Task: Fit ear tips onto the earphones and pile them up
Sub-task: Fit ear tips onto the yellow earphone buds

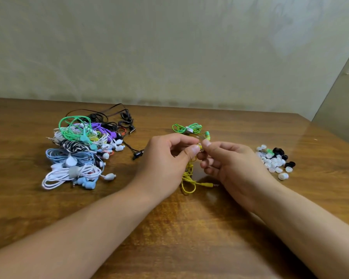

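Observation:
Yellow earphones point(187, 179) hang from my hands above the table's middle, their cable and jack trailing onto the wood. My left hand point(165, 158) pinches the yellow earbud between thumb and fingers. My right hand point(228, 162) pinches a small clear ear tip point(201, 147) against that earbud. Just behind my fingertips lie green earphones point(188, 128), bundled, with a green earbud beside them. A heap of loose white, clear and black ear tips point(275, 161) sits to the right. A pile of earphones point(83, 150) in many colours lies at the left.
The wooden table point(169, 228) runs back to a pale wall point(169, 47). Black cables from the pile reach toward the centre, ending in a black earbud point(138, 154) near my left hand. Bare wood shows in front of my forearms.

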